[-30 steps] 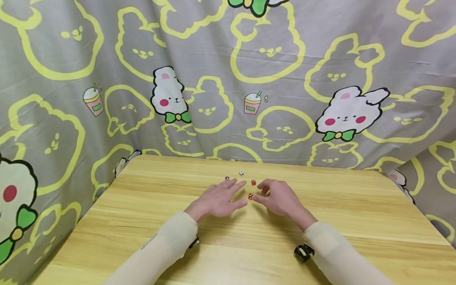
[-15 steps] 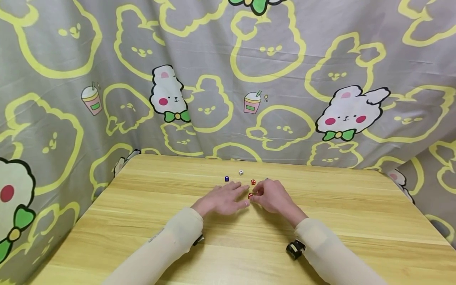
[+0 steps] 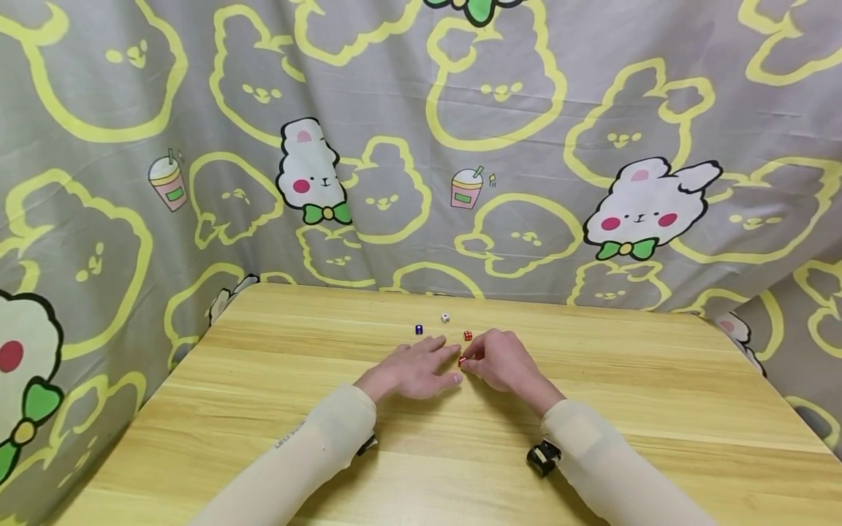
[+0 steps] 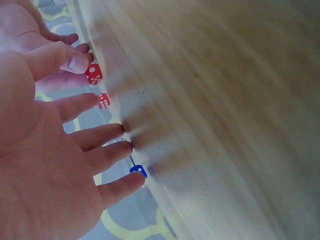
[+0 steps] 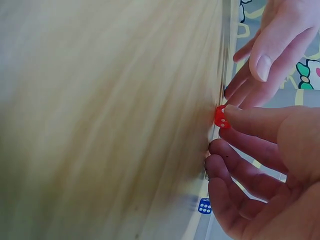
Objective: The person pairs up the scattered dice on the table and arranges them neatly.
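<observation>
My right hand (image 3: 505, 359) pinches a red die (image 5: 222, 117) between thumb and index finger, low at the table. My left hand (image 3: 414, 369) is spread palm down just to the left, its fingers straight and holding nothing. Beyond the fingertips a second red die (image 3: 468, 336) sits on the wooden table (image 3: 316, 343), between the two hands. A blue die (image 3: 419, 330) lies past the left hand's outer fingers, and a white die (image 3: 445, 318) is farthest back. Another blue die (image 5: 205, 206) shows beside the right hand's curled fingers in the right wrist view; that hand hides it from the head view.
A grey curtain (image 3: 395, 95) with yellow outlines and cartoon bunnies hangs behind and beside the table. Black wrist cameras, such as the right one (image 3: 544, 459), sit under the pale sleeves (image 3: 625, 467).
The right hand has moved slightly left, and its thumb and index finger have closed on the nearer red die. The left hand has shifted a little right, uncovering the blue die behind it.
</observation>
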`<state>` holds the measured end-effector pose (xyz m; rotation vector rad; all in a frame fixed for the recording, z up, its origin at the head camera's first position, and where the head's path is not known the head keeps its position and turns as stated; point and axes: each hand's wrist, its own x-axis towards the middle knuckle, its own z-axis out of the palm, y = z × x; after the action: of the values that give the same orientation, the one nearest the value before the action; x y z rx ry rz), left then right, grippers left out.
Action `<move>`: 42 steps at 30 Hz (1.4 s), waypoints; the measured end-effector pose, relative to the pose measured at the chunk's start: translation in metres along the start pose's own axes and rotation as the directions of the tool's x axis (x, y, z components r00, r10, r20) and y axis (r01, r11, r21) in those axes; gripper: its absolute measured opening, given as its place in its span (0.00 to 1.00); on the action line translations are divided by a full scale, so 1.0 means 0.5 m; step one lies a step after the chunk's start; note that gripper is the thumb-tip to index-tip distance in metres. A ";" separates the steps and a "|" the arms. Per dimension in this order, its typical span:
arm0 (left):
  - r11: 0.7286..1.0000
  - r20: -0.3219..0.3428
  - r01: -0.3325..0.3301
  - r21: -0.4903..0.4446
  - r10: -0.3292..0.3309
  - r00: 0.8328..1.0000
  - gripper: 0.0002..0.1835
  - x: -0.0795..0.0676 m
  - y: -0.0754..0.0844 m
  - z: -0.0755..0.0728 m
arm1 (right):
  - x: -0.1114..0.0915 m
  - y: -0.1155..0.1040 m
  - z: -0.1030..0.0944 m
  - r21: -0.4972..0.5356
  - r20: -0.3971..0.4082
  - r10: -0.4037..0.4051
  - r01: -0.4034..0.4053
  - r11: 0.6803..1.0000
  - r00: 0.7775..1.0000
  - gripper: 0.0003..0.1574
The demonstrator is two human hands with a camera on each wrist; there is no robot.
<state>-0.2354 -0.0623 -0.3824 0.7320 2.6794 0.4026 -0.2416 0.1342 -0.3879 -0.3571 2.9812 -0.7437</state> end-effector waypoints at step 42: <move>0.993 -0.088 -0.009 -0.120 -0.001 0.996 0.39 -0.101 0.056 0.033 | -0.085 -0.011 -0.001 0.075 0.042 0.018 -0.021 0.997 0.999 0.06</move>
<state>-0.1756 -0.0629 -0.3753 0.6997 2.7068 0.6045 -0.1989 0.1398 -0.3855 -0.3345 2.9044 -0.8342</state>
